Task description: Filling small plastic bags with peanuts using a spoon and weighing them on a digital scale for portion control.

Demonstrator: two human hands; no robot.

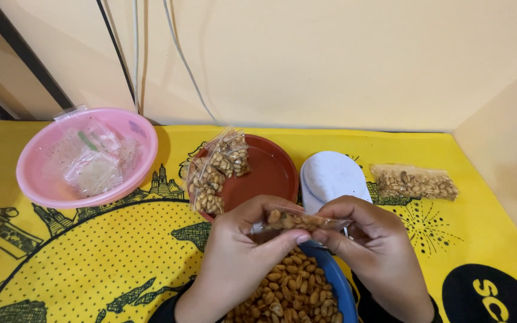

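Fingers of both your hands are pinched together on a small clear bag of peanuts, which you hold level just above the near edge of the blue bowl. Your left hand grips the bag's left half with thumb on top and fingertips below; your right hand clamps the right end the same way, so the two thumbs nearly meet along the upper edge.

Judge the bag as light, thin and floppy: the film will crease wherever you press, and the nuts inside shift freely, so it sags between your hands if you let go of one end. The plastic looks smooth and may slip on oily fingertips. Hold it by the flat, empty strip at the mouth rather than over the lumpy filled part, where the nuts could crack or poke the film.

Below your wrists the blue bowl is heaped with loose roasted peanuts. Beyond your hands a brown plate carries several filled bags stacked on its left side. A white scale sits just beside the plate, and one more filled bag lies flat to its right. A pink bowl of empty bags stands well apart on the yellow printed surface.
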